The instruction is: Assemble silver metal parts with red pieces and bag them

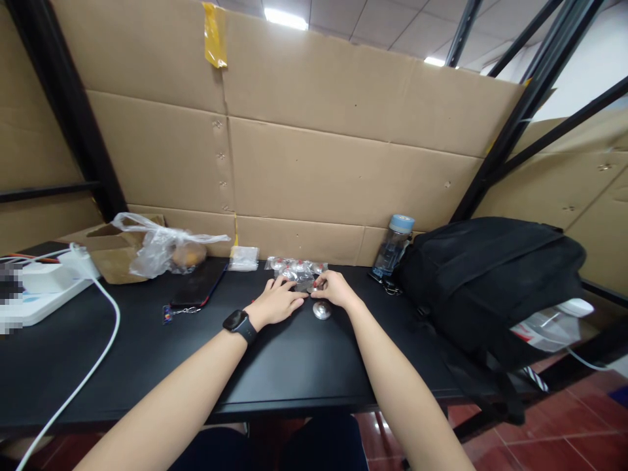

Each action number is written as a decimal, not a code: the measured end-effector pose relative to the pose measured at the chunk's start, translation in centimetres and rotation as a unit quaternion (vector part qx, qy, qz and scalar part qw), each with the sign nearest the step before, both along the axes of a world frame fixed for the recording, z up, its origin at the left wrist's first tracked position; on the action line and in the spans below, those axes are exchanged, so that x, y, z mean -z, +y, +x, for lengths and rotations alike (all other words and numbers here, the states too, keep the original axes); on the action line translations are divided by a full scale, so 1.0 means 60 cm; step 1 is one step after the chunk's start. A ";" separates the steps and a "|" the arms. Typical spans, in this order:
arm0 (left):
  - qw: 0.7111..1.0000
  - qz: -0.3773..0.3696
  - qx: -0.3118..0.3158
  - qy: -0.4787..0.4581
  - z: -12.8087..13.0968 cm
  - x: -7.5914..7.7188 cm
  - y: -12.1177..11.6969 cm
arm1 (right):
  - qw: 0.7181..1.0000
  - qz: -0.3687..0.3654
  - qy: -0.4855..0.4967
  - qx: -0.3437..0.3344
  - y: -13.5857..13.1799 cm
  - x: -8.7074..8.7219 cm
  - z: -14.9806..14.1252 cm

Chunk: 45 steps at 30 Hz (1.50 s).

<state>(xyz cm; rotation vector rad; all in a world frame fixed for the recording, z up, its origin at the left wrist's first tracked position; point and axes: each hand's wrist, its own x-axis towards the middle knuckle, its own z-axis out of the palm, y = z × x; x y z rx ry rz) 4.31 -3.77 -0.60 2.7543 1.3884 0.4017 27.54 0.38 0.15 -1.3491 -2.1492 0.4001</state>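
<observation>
My left hand (277, 302), with a dark watch (237, 320) on its wrist, lies palm down with fingers spread. Its fingertips touch the near edge of some clear plastic packaging. My right hand (333, 289) pinches a small silver-and-red piece (315, 285) at that packaging; the fingers hide most of it. Just below the right fingers, a round silver disc with a red centre (322, 310) rests on the black table. Beyond both hands are several similar silver-and-red discs in clear plastic packs (296, 265).
A white packet (244, 258), a dark phone-like slab (199, 284) with a keychain (168, 315), a plastic bag (169, 248) and a cardboard box (115, 255) stand left. A white cable (110, 333) runs from a power strip (44, 294). Right are a bottle (391, 247) and black backpack (490, 275).
</observation>
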 end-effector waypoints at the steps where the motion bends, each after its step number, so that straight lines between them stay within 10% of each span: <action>1: 1.000 0.001 0.002 0.000 0.000 0.001 0.000 | 1.000 -0.011 -0.001 -0.006 0.000 0.001 0.000; 22: 0.998 -0.056 0.025 -0.007 -0.004 0.008 0.013 | 0.980 0.046 -0.100 0.165 -0.001 -0.001 -0.042; 33: 0.997 -0.065 0.029 0.004 -0.007 0.004 0.014 | 1.000 -0.002 -0.006 -0.001 0.001 0.004 -0.028; 45: 0.995 -0.092 0.037 0.004 -0.003 -0.015 0.005 | 0.977 0.083 -0.108 0.162 -0.004 0.000 -0.046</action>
